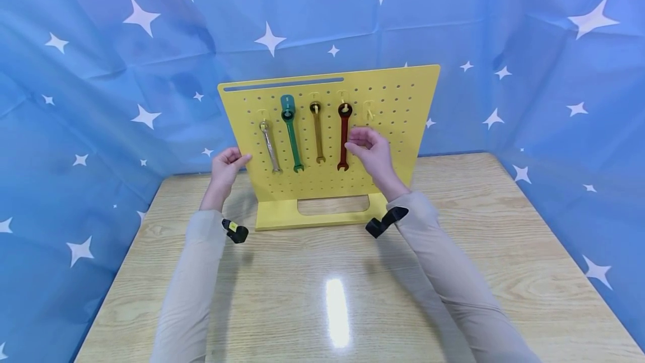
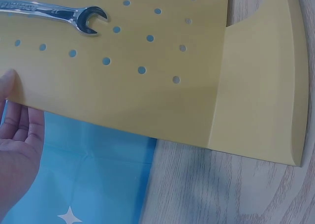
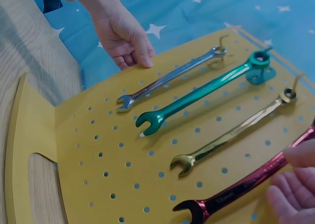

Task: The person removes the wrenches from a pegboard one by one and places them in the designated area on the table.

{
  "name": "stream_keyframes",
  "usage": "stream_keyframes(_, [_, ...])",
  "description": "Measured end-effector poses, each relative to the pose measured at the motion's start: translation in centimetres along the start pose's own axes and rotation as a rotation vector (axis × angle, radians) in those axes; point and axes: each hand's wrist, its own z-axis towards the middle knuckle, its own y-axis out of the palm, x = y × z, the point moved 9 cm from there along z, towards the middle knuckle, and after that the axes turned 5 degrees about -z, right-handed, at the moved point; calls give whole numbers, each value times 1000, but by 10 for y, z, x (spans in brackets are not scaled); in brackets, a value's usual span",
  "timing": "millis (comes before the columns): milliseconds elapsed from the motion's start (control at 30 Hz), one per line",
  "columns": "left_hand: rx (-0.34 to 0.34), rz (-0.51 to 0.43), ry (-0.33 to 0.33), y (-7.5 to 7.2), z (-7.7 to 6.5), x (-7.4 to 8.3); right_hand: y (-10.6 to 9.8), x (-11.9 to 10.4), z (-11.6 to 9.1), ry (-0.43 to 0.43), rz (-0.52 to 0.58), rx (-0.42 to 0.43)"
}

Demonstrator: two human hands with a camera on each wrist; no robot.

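A yellow pegboard (image 1: pixel 327 184) stands on the table, with a silver wrench (image 1: pixel 271 147), a green wrench (image 1: pixel 293 142), a gold wrench (image 1: pixel 318 133) and a red wrench (image 1: pixel 344 139) hanging from hooks by their ring ends. My left hand (image 1: pixel 227 171) pinches the board's left edge, thumb on the front face and fingers behind it. At the red wrench's shaft is my right hand (image 1: pixel 373 156), its thumb tip overlapping the shaft and its loosely bent fingers beside it. In the right wrist view the red wrench (image 3: pixel 231 194) is partly cut off.
Right of the red wrench, a yellow hook (image 1: pixel 369 111) bears no tool. The green wrench's hook has a teal backing plate (image 1: pixel 287 101). The board's base (image 1: pixel 277 216) lies on the wooden table (image 1: pixel 282 284). Behind hangs a blue curtain (image 1: pixel 322 15) with white stars.
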Motion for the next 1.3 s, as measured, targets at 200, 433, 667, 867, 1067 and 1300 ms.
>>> stream_keyframes(200, [-4, -2, 0, 1, 0, 1, 5, 4, 6, 8, -1, -3])
stream_keyframes(433, [-12, -16, -2, 2, 1, 0, 8, 10, 9, 29, -6, 4])
stream_keyframes(667, [-1, -2, -4, 1, 0, 0, 8, 10, 8, 31, 2, 24])
stream_keyframes(867, [-8, 2, -7, 0, 0, -2, 11, 12, 10, 38, -12, 11])
stream_keyframes(1067, [-7, -9, -9, 0, 0, -3, 17, 15, 10, 41, -10, -2])
stream_keyframes(1300, [-3, -26, -5, 0, 0, -1, 18, 15, 8, 39, 17, -20])
